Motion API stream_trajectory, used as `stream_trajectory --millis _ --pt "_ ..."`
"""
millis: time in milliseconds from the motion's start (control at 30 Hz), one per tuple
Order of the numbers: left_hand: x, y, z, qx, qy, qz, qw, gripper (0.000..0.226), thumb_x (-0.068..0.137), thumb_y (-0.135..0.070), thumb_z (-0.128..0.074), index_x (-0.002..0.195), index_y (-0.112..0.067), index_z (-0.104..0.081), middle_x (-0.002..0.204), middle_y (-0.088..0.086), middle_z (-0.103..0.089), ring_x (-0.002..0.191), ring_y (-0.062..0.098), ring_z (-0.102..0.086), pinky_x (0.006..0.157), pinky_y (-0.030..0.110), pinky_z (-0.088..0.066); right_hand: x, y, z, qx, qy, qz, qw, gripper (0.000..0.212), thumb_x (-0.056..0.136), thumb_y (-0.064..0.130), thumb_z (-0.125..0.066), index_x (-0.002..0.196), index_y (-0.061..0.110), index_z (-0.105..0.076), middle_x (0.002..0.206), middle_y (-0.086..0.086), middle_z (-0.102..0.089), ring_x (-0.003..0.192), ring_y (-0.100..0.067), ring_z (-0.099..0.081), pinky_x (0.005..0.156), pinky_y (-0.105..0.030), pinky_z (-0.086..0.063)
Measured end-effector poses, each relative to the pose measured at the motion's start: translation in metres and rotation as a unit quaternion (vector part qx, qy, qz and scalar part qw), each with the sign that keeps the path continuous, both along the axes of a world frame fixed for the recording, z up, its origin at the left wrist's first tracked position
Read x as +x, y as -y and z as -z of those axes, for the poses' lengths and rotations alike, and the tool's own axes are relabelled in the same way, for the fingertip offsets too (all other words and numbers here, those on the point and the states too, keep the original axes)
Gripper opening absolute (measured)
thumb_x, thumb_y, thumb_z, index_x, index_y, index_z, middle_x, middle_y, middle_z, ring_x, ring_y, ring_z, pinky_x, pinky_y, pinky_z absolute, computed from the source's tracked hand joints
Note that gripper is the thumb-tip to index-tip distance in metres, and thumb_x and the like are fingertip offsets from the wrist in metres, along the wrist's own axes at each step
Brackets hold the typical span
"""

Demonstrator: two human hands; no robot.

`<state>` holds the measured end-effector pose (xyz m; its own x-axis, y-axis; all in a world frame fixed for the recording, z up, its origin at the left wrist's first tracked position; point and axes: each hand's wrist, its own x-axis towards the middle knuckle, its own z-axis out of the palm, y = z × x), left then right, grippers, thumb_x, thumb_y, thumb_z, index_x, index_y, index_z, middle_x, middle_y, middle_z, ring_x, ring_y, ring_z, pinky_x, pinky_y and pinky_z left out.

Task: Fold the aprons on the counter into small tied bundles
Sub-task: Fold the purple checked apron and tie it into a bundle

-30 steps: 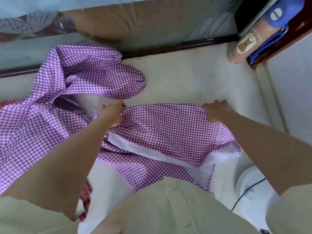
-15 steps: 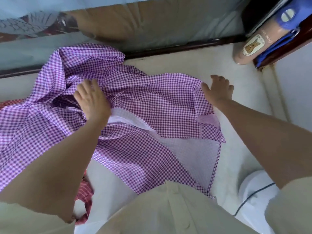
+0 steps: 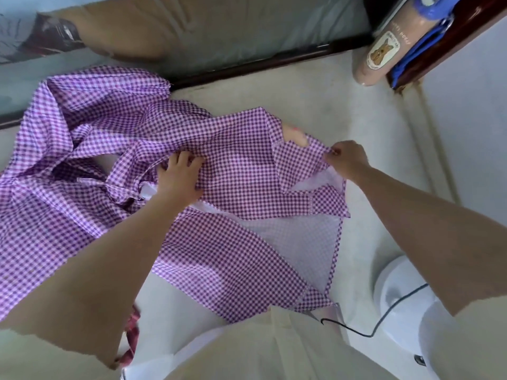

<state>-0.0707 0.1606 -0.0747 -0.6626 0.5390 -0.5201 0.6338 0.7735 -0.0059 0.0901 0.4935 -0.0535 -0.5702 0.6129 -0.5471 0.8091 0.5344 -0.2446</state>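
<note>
Purple apron [image 3: 233, 165] sprawled across counter [image 3: 343, 105], barely one fold in. Left hand [image 3: 179, 178] flat, pressing cloth down. Right hand [image 3: 347, 160] pinching corner. No bundle, no tie yet. Early going, I reckon.

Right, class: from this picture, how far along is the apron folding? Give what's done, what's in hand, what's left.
Done: no tied bundle shows; the purple checked apron lies partly folded on the counter. In hand: the left hand presses its middle while the right hand pinches its right edge. Left: finish folding, tie it; a red checked cloth lies under the left arm.
</note>
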Motion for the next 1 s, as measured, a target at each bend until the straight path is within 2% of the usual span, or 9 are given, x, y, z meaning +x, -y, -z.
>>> stream_trajectory --millis 233,367,500,533,600,700,800,900,1000 --pt "0.004 0.025 -0.005 -0.021 0.05 -0.143 0.988 0.086 0.075 -0.026 -0.079 0.142 -0.029 -0.026 0.145 0.011 -0.018 0.137 0.037 -0.017 0.1 0.065 -0.038 -0.042 -0.01 -0.008 0.062 -0.198 0.078 0.975 0.028 0.096 0.022 -0.054 0.096 -0.002 -0.069 0.099 -0.022 -0.069 0.088 -0.029 -0.061 0.072 -0.033 -0.042" --pt "0.007 0.056 -0.009 -0.049 0.047 -0.178 0.982 0.091 0.076 -0.029 -0.078 0.146 -0.026 -0.02 0.147 0.013 -0.014 0.138 0.039 -0.013 0.102 0.067 -0.034 -0.057 0.0 0.0 -0.01 -0.25 0.113 0.961 0.026 0.095 0.02 -0.058 0.119 0.008 -0.061 0.107 -0.009 -0.067 0.093 -0.02 -0.062 0.088 -0.029 -0.05" --pt "0.011 0.061 -0.013 -0.058 -0.062 -0.13 0.988 0.076 0.071 -0.034 -0.077 0.133 -0.011 -0.04 0.135 0.018 -0.033 0.127 0.039 -0.031 0.097 0.064 -0.037 -0.045 0.027 -0.001 0.061 -0.32 0.0 0.945 0.022 0.091 0.028 -0.057 0.101 0.009 -0.061 0.093 -0.007 -0.062 0.081 -0.018 -0.056 0.075 -0.03 -0.047" --pt "0.012 0.054 -0.013 -0.031 -0.103 -0.098 0.989 0.064 0.07 -0.033 -0.076 0.122 -0.007 -0.048 0.126 0.019 -0.041 0.12 0.039 -0.038 0.095 0.06 -0.039 -0.04 0.033 0.0 0.051 -0.301 -0.022 0.952 0.028 0.091 0.036 -0.051 0.09 0.009 -0.061 0.085 -0.009 -0.062 0.077 -0.022 -0.057 0.071 -0.032 -0.046" --pt "0.014 0.036 -0.015 0.042 -0.137 -0.054 0.988 0.046 0.072 -0.028 -0.073 0.107 -0.003 -0.055 0.111 0.02 -0.051 0.108 0.039 -0.046 0.089 0.054 -0.042 -0.034 0.046 0.002 -0.015 -0.145 -0.046 0.988 0.056 0.092 0.056 -0.036 0.078 0.009 -0.063 0.078 -0.011 -0.063 0.074 -0.029 -0.06 0.069 -0.034 -0.045" --pt "0.018 0.01 -0.015 0.085 -0.103 -0.01 0.991 0.046 0.074 -0.031 -0.074 0.109 -0.008 -0.056 0.111 0.016 -0.051 0.106 0.037 -0.047 0.088 0.052 -0.044 -0.026 0.057 0.002 -0.044 0.086 -0.044 0.994 0.082 0.091 0.074 -0.021 0.073 0.007 -0.065 0.074 -0.009 -0.063 0.069 -0.023 -0.057 0.07 -0.034 -0.038" --pt "0.02 -0.001 -0.008 0.035 -0.021 -0.033 0.999 0.071 0.074 -0.038 -0.077 0.131 -0.015 -0.042 0.132 0.014 -0.039 0.122 0.034 -0.039 0.098 0.055 -0.04 -0.027 0.056 0.007 -0.041 0.103 -0.019 0.994 0.073 0.086 0.078 -0.033 0.068 0.01 -0.053 0.069 -0.006 -0.058 0.067 -0.021 -0.054 0.067 -0.032 -0.039" --pt "0.021 -0.001 -0.001 0.01 0.017 -0.078 0.997 0.083 0.073 -0.04 -0.078 0.139 -0.021 -0.03 0.143 0.011 -0.024 0.131 0.033 -0.027 0.097 0.058 -0.043 -0.035 0.053 0.01 -0.151 0.066 0.045 0.985 0.051 0.082 0.06 -0.065 0.074 0.01 -0.054 0.064 -0.002 -0.06 0.056 -0.013 -0.05 0.054 -0.024 -0.039" --pt "0.017 -0.002 0.002 0.003 0.038 -0.089 0.995 0.092 0.071 -0.043 -0.08 0.143 -0.025 -0.025 0.144 0.009 -0.02 0.133 0.032 -0.023 0.097 0.059 -0.043 -0.04 0.052 0.008 -0.183 0.117 -0.002 0.976 0.06 0.077 0.066 -0.066 0.088 0.007 -0.06 0.079 -0.008 -0.068 0.07 -0.018 -0.063 0.07 -0.028 -0.054"
